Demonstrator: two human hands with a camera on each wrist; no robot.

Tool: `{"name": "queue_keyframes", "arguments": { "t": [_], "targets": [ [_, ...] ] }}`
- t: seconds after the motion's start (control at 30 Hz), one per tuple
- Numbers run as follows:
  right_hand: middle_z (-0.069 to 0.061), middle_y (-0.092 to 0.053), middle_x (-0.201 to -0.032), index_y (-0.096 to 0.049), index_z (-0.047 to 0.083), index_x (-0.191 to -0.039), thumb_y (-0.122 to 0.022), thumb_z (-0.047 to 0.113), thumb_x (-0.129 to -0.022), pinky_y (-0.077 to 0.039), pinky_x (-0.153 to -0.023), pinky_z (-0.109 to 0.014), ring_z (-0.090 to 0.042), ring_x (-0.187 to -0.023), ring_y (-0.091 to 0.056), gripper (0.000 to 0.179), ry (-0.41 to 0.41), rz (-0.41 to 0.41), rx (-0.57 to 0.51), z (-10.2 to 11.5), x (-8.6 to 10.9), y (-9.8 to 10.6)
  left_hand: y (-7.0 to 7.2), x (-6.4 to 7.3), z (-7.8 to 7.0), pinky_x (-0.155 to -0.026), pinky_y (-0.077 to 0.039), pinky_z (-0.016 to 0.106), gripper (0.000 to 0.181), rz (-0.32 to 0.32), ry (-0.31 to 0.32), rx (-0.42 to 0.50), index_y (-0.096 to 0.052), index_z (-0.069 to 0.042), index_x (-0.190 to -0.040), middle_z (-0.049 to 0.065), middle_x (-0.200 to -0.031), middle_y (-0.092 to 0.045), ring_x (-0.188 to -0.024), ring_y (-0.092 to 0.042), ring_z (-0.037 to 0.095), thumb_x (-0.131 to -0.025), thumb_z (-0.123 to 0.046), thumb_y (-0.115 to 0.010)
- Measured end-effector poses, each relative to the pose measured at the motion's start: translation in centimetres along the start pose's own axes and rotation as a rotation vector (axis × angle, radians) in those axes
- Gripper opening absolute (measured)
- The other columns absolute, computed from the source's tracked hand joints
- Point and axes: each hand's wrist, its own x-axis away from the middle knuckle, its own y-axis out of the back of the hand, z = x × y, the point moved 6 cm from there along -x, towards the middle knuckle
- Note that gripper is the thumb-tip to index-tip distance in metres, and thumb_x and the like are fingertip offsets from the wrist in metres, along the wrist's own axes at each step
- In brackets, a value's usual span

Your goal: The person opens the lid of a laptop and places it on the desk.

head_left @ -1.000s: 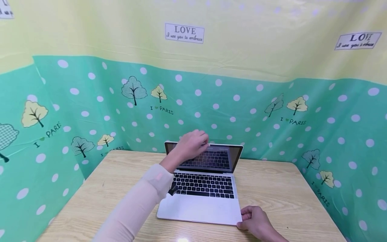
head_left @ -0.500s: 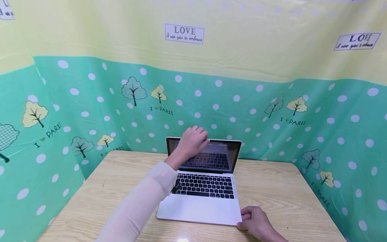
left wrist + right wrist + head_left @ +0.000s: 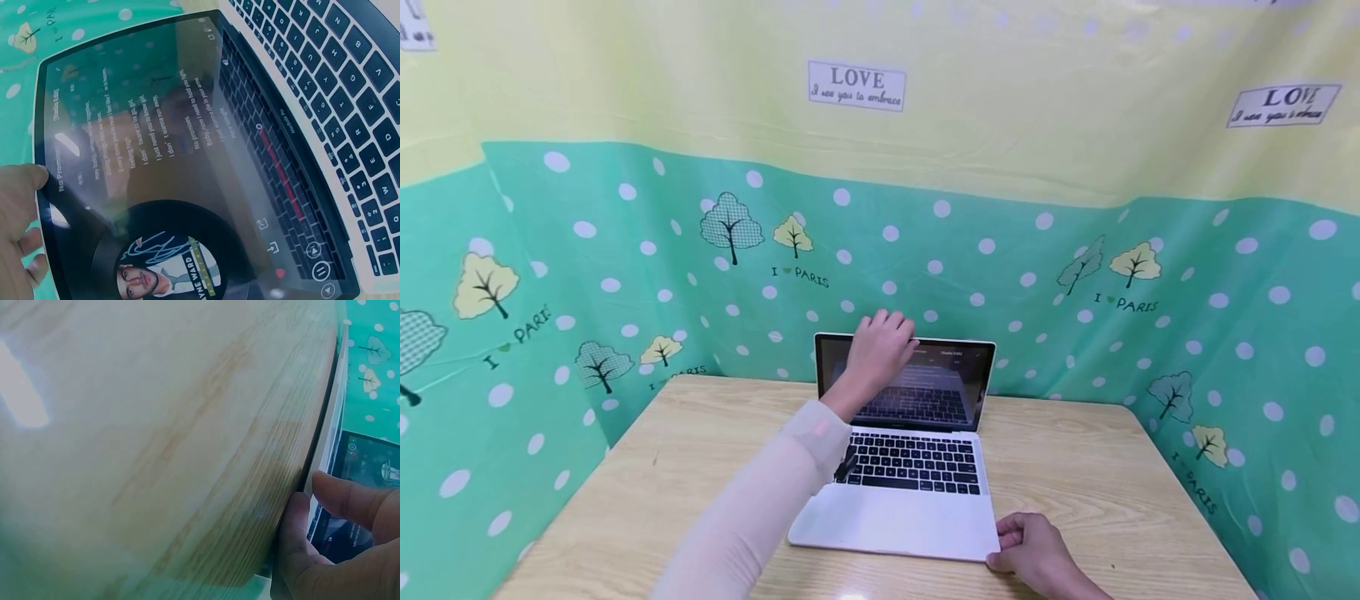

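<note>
An open silver laptop (image 3: 895, 521) with a black keyboard lies on the table. My left hand (image 3: 880, 348) reaches across it and holds the top edge of its screen (image 3: 936, 371). In the left wrist view the thumb (image 3: 34, 178) lies at the screen's edge, the fingers partly hidden behind it. Lit on the screen are song lyrics, a record picture and player buttons. My right hand (image 3: 1036, 550) pinches the base at its front right corner. In the right wrist view its thumb (image 3: 347, 495) is on one face of the silver edge, a finger on the other.
The light wood table (image 3: 1097, 475) extends on both sides of the laptop. A green and yellow curtain (image 3: 887, 250) with trees and dots hangs close behind and at both sides. A small black item (image 3: 846, 465) hangs at the left cuff, over the keyboard.
The screen has swung back and the laptop is open wider, its top edge now higher in the head view. My left hand moved up and back with it; my right hand has stayed put.
</note>
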Motion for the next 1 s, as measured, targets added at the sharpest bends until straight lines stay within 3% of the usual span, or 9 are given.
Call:
{"name": "queue_keyframes", "arguments": {
  "t": [0.43,1.0],
  "targets": [
    [-0.006,-0.063,-0.082,-0.069,-0.005,-0.101,-0.09,-0.001,-0.069,-0.049,-0.067,-0.032,-0.019,-0.076,-0.058,0.038,-0.049,0.012,0.017,-0.6,-0.4,0.0,-0.9,-0.2,-0.2,-0.076,-0.05,0.037,0.02,-0.08,0.05,-0.028,-0.071,-0.018,-0.105,0.0,-0.104,-0.069,-0.096,-0.061,0.022,-0.101,-0.037,-0.065],
    [-0.005,-0.064,-0.081,-0.069,-0.006,-0.101,-0.089,-0.001,-0.069,-0.049,-0.067,-0.032,-0.018,-0.076,-0.058,0.038,-0.036,0.014,0.007,-0.3,-0.4,0.1,-3.1,-1.0,1.0,-0.092,-0.051,0.041,0.026,-0.053,0.114,-0.04,-0.071,-0.017,-0.114,0.001,-0.114,-0.068,-0.108,-0.06,0.023,-0.094,-0.034,-0.075]
  ]
}}
